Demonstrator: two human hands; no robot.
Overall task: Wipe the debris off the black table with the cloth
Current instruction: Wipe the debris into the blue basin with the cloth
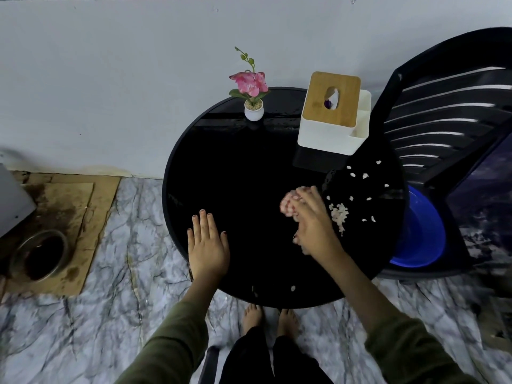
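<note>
A round black table (pixel 235 173) stands before me against the wall. My right hand (pixel 311 220) is shut on a bunched pink-and-white cloth (pixel 286 205) and presses it on the table's right half. A small heap of white debris (pixel 340 214) lies just right of that hand, and several loose white bits (pixel 365 176) are scattered further right and behind it. One more white bit (pixel 293 287) sits near the table's front edge. My left hand (pixel 206 242) rests flat on the table's left front edge, fingers spread, holding nothing.
A white tissue box with a wooden lid (pixel 332 112) and a small white pot with a pink flower (pixel 253 106) stand at the table's back. A blue basin (pixel 424 239) sits on a black chair (pixel 448 112) at the right. On the floor at left: cardboard (pixel 72 206), a bowl (pixel 38 254).
</note>
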